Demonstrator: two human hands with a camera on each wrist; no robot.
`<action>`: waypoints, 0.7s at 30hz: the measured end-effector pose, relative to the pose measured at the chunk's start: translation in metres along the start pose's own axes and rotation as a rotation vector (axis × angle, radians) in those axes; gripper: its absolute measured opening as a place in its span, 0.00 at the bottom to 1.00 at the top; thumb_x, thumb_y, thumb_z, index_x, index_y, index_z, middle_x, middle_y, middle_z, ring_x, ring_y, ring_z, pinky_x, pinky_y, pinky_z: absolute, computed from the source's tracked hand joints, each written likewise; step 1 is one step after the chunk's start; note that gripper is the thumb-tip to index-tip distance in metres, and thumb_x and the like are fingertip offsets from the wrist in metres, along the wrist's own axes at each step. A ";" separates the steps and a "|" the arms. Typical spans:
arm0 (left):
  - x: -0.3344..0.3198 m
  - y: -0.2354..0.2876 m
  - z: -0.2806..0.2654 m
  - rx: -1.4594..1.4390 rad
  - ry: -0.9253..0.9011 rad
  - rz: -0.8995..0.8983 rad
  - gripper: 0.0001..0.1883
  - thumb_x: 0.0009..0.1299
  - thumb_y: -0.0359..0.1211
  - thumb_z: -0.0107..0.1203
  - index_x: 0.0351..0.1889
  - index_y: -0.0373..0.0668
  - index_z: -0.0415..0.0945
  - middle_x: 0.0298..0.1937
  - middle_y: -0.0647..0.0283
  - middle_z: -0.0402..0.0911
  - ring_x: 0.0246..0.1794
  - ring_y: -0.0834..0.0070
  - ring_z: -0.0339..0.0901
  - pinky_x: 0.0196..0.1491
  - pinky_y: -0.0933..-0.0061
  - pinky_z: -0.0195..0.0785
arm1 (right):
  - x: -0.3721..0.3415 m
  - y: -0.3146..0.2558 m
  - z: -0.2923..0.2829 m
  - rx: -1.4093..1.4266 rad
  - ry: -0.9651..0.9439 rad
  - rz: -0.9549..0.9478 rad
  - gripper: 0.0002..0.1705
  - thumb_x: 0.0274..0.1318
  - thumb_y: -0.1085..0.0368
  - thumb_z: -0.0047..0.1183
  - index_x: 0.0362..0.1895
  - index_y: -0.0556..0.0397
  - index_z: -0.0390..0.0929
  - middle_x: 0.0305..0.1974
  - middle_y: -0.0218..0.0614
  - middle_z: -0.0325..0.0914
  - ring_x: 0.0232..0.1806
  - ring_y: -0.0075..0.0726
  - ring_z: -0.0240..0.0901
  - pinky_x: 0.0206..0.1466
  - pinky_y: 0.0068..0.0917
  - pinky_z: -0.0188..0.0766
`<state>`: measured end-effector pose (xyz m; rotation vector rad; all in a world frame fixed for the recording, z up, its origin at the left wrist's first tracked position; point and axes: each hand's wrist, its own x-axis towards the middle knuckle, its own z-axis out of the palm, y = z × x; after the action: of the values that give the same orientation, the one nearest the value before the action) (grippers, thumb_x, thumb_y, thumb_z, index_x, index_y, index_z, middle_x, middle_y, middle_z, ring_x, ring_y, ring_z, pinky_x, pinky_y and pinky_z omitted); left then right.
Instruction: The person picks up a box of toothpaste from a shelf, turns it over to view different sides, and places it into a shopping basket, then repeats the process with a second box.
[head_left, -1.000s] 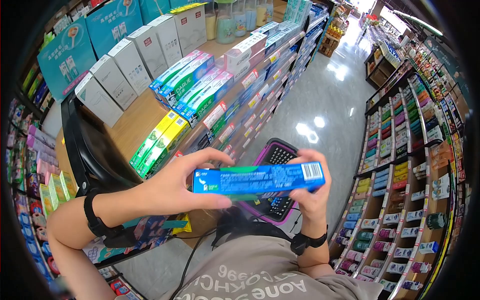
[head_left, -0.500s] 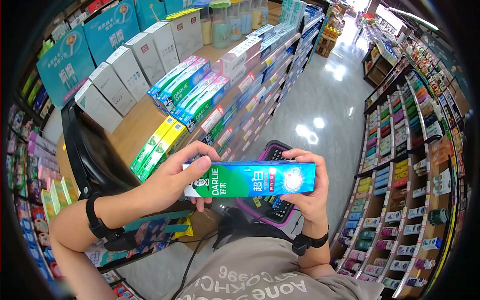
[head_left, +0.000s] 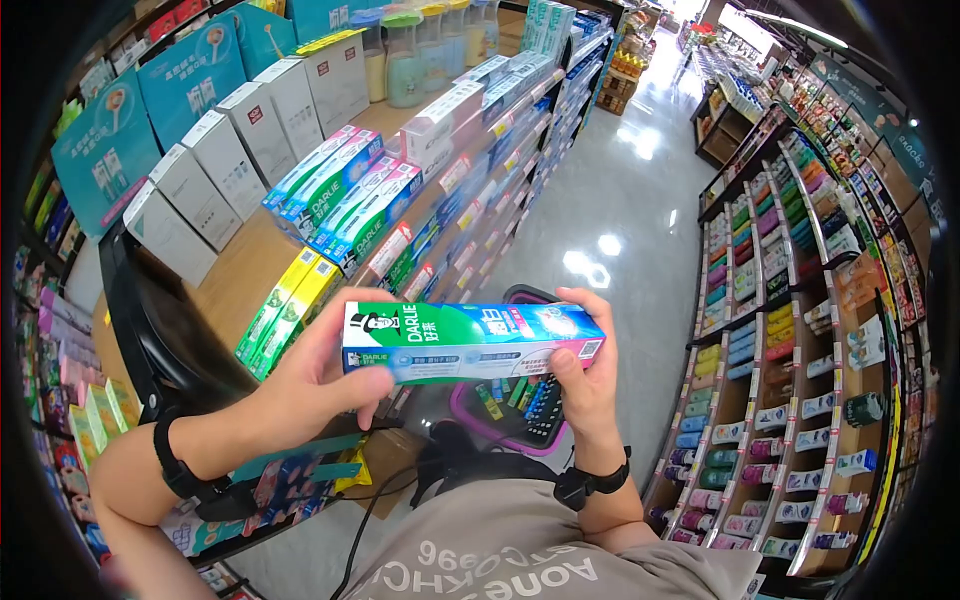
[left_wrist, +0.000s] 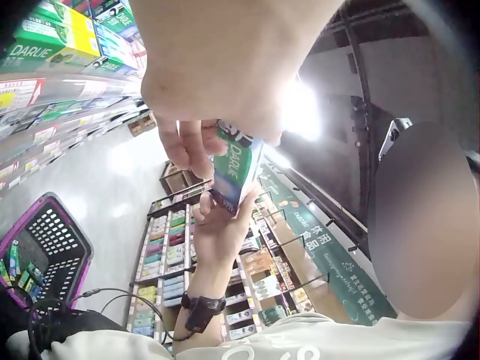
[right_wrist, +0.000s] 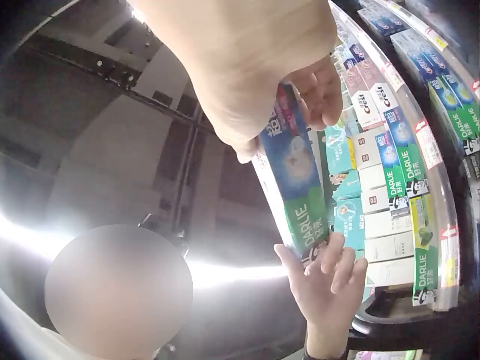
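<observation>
A Darlie toothpaste box (head_left: 455, 330), green and blue with a man in a top hat at one end, is held lengthwise in front of the chest. Its left end is in my left hand (head_left: 325, 365), with the thumb along the lower face. My right hand (head_left: 588, 390) grips the other end, thumb low on the near side and fingers behind. In the left wrist view the left fingers (left_wrist: 193, 146) curl at the box's near end. The right wrist view shows the blue part of the box (right_wrist: 296, 161) beside the right palm.
To the left, a wooden shelf top (head_left: 225, 290) bears more Darlie boxes (head_left: 335, 195), yellow-green boxes (head_left: 290, 310) and white cartons (head_left: 225, 165). Below the held box, a purple-rimmed basket (head_left: 465, 425) holds several small packages. Stocked shelves (head_left: 770, 370) line the aisle's right side.
The box has been turned from its blue text side with the barcode to its green-and-white front, then tilted so front and lower side both show. Both hands have kept hold, moving slightly left.
</observation>
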<state>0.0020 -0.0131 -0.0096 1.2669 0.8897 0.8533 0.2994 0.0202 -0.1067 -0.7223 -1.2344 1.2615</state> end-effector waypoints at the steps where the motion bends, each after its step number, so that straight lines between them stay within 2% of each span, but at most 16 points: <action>1: 0.000 -0.001 -0.003 0.018 0.012 -0.069 0.28 0.82 0.43 0.58 0.72 0.43 0.60 0.45 0.63 0.76 0.28 0.80 0.75 0.34 0.74 0.75 | 0.001 0.003 -0.001 0.010 -0.003 -0.001 0.41 0.62 0.65 0.70 0.74 0.52 0.63 0.56 0.35 0.73 0.52 0.25 0.77 0.44 0.23 0.81; 2: -0.001 -0.004 -0.006 0.034 0.027 -0.140 0.27 0.82 0.43 0.58 0.72 0.43 0.61 0.43 0.63 0.76 0.28 0.80 0.75 0.33 0.75 0.75 | 0.000 0.005 0.000 0.022 -0.007 0.002 0.40 0.63 0.65 0.69 0.74 0.51 0.63 0.56 0.35 0.73 0.52 0.25 0.77 0.41 0.22 0.81; 3: -0.001 -0.008 -0.008 0.035 0.028 -0.140 0.25 0.84 0.46 0.54 0.70 0.43 0.63 0.35 0.66 0.74 0.28 0.80 0.75 0.32 0.75 0.75 | -0.002 -0.001 0.002 0.077 -0.005 0.092 0.45 0.60 0.65 0.72 0.76 0.52 0.61 0.58 0.34 0.72 0.55 0.27 0.76 0.52 0.26 0.80; 6: 0.002 -0.006 -0.006 0.006 0.065 -0.183 0.23 0.86 0.49 0.49 0.67 0.43 0.65 0.31 0.67 0.73 0.27 0.80 0.76 0.32 0.74 0.75 | -0.003 0.000 0.000 -0.020 -0.072 -0.008 0.50 0.56 0.66 0.74 0.78 0.53 0.58 0.59 0.35 0.70 0.60 0.29 0.73 0.63 0.31 0.74; 7: 0.003 -0.003 -0.005 0.080 0.070 -0.190 0.22 0.87 0.52 0.46 0.60 0.43 0.67 0.31 0.67 0.73 0.26 0.79 0.77 0.32 0.75 0.75 | -0.003 0.001 -0.002 -0.027 -0.070 -0.015 0.53 0.54 0.68 0.75 0.79 0.54 0.57 0.60 0.36 0.69 0.64 0.31 0.71 0.70 0.33 0.67; 11: 0.002 -0.012 -0.010 0.092 0.065 -0.251 0.21 0.86 0.55 0.46 0.49 0.45 0.66 0.31 0.67 0.74 0.27 0.78 0.78 0.35 0.76 0.76 | 0.000 0.004 -0.006 0.010 -0.098 0.045 0.49 0.54 0.69 0.75 0.76 0.55 0.61 0.59 0.35 0.71 0.62 0.30 0.72 0.66 0.30 0.70; 21: 0.007 -0.010 -0.013 0.117 0.050 -0.265 0.24 0.86 0.56 0.43 0.52 0.44 0.65 0.34 0.64 0.76 0.29 0.76 0.80 0.39 0.73 0.76 | -0.007 0.008 -0.002 -0.034 -0.054 0.059 0.43 0.55 0.72 0.74 0.71 0.56 0.65 0.58 0.36 0.77 0.60 0.28 0.76 0.63 0.29 0.74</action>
<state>-0.0062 -0.0020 -0.0211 1.1987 1.1327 0.6330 0.3000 0.0156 -0.1164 -0.7580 -1.2899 1.3183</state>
